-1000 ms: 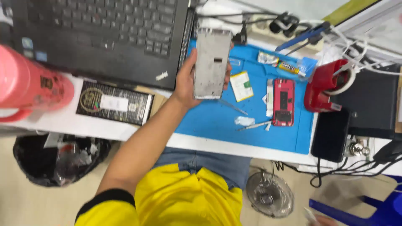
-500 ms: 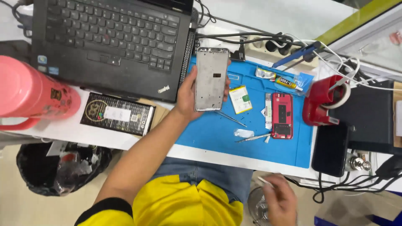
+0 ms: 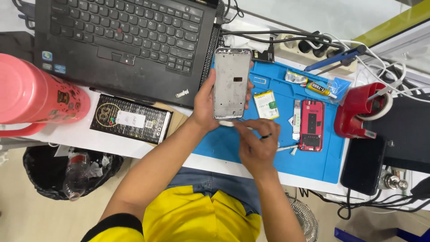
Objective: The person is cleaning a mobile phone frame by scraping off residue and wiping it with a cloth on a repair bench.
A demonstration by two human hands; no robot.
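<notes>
The left hand (image 3: 204,105) has its grip clamped on a grey phone frame (image 3: 231,83) and holds it up over the left part of the blue mat (image 3: 277,152) on the counter (image 3: 85,134). The right hand (image 3: 257,145) is just below the frame, its grip pinched together on a thin white stick (image 3: 233,123) whose tip touches the frame's bottom edge. Left of the hands lies a flat black box (image 3: 132,118) with a gold round mark and a white label in its middle. Behind it is a black laptop (image 3: 125,40), and a big pink jug (image 3: 33,96) lies at the far left. On the mat, right of the frame, are a small yellow and white pack (image 3: 265,104), a red phone (image 3: 312,124) and a little yellow glue tube (image 3: 319,88). A red tape holder (image 3: 358,112) stands further right.
</notes>
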